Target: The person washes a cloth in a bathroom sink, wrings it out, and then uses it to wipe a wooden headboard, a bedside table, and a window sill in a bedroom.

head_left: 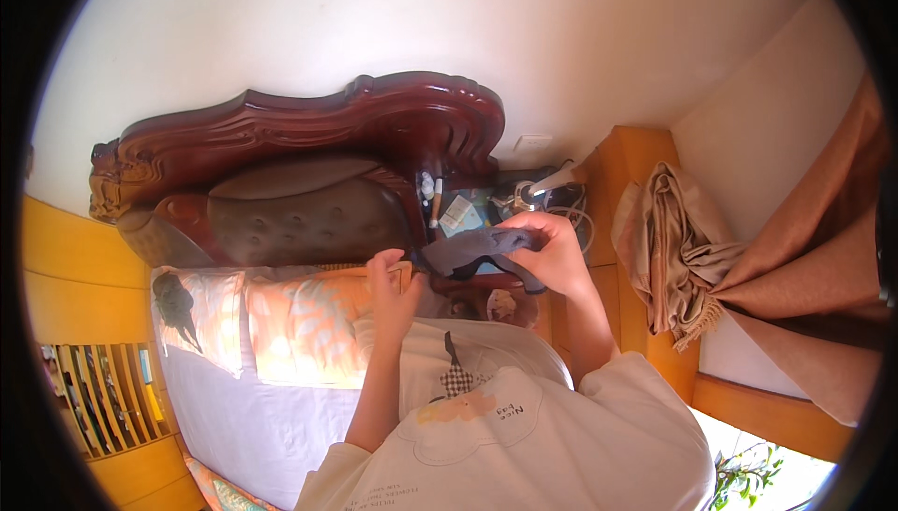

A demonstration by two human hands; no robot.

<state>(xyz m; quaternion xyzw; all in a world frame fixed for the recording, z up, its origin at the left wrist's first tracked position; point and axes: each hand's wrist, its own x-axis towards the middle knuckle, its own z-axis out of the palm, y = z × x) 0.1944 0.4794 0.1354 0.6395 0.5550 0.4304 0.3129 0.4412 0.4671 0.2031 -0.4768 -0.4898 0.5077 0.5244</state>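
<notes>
My right hand (554,253) grips a piece of grey cloth (463,248) with dark edging, holding it up in front of a bedside table (494,278). The cloth hangs in a folded band, and a second flap shows below my fingers; which garment it is I cannot tell. My left hand (394,293) is raised just left of the cloth, fingers apart and slightly bent. It appears empty, with a small gap to the cloth's left end. Behind my left hand lies an orange and grey patterned pillow (309,328) on the bed.
A carved wooden headboard (302,125) backs the bed. Small bottles (426,187), a small box (457,210) and cables (579,209) lie on the bedside table. Below stands a waste bin (515,307). Dark cloth (175,304) rests on another pillow; a curtain (793,286) hangs right.
</notes>
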